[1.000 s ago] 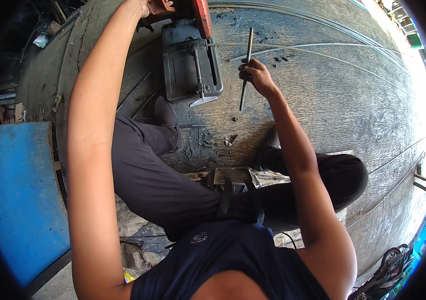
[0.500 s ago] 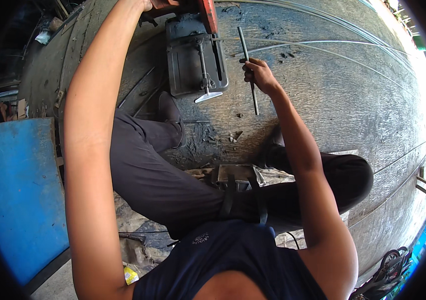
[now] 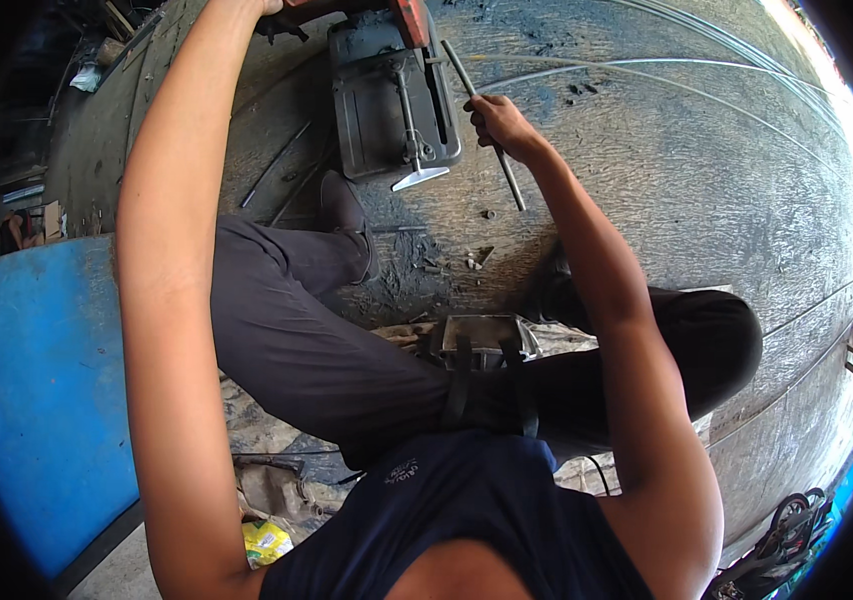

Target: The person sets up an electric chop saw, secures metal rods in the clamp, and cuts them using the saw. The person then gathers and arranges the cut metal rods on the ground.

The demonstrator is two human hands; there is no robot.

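R grip [image 3: 497, 125] is clenched on thin grey metal rod [image 3: 510, 178], upper ctr; L grip [image 3: 269, 6] at top edge, can't tell. Black-stained grey floor [image 3: 707, 200]; flat blue panel [image 3: 37, 370], lower L.

We see a grey rod [image 3: 510, 182], a dark grey machine base [image 3: 372, 135] and a red machine part [image 3: 410, 22]. We note a navy shirt [image 3: 477, 490] with pale print [image 3: 404, 470], charcoal trousers [image 3: 297, 315], a blue panel [image 3: 37, 370] and a grey-brown floor [image 3: 677, 190] blotched black.
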